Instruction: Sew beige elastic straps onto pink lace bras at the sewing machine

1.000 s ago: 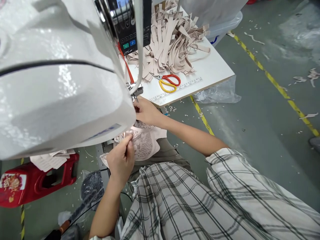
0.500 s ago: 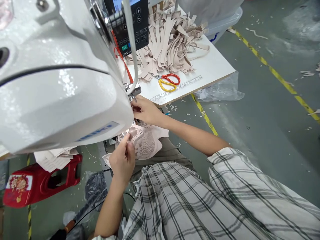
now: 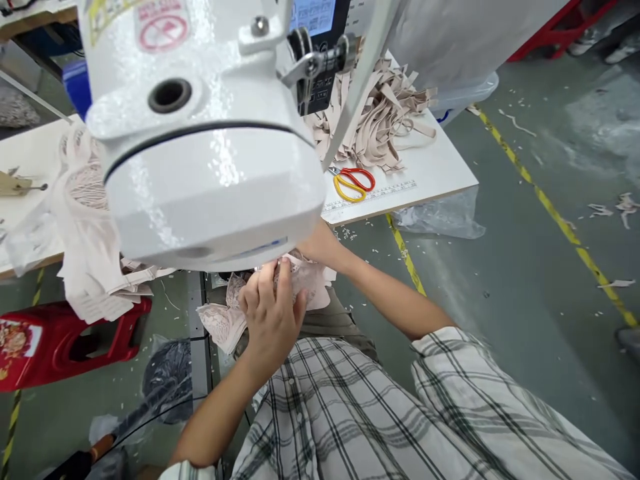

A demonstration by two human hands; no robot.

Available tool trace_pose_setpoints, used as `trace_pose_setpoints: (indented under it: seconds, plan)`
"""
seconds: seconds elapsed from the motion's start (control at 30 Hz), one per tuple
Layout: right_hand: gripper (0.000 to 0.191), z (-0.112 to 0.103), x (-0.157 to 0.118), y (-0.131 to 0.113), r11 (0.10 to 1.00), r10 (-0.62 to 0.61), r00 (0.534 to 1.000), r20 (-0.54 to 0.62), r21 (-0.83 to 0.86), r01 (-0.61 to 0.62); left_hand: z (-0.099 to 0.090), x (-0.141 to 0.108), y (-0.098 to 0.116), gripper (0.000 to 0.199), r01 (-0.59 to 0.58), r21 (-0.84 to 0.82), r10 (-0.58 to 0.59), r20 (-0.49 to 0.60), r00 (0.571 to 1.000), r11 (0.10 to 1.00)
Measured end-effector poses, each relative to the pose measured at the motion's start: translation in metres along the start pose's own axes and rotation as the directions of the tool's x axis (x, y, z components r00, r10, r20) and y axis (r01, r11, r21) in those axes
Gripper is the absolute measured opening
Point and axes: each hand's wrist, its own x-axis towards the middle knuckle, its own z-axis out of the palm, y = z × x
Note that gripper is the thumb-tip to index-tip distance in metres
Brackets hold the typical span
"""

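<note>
A pale pink lace bra hangs below the head of a white sewing machine, partly over my lap. My left hand lies on the bra with its fingers stretched out towards the machine and the thumb apart. On the other side, my right hand reaches in under the machine head beside the bra. Its fingers are hidden behind the head, as are the needle and the presser foot.
Scissors with red and yellow handles lie by a clear ruler on the white table. Beige fabric strips are heaped behind them. More pink bra pieces hang off the left table above a red stool.
My view has shifted, so the machine sits further right. My left hand has gone from a pinch to outstretched fingers on the bra. My right hand is now more hidden by the machine head.
</note>
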Motion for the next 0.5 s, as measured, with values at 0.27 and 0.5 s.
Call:
trace_pose_setpoints:
  seconds: [0.27, 0.5]
  plan:
    - [0.011, 0.002, 0.006, 0.004, 1.0, 0.005, 1.0, 0.017, -0.008, -0.005, -0.002, 0.004, -0.005, 0.05, -0.023, 0.051, 0.022, 0.034, 0.999, 0.998]
    - [0.001, 0.002, 0.011, 0.006, 0.999, 0.001, 1.0, 0.023, -0.041, 0.0, 0.0, 0.009, -0.004, 0.05, -0.009, 0.034, 0.007, 0.051, 0.999, 0.999]
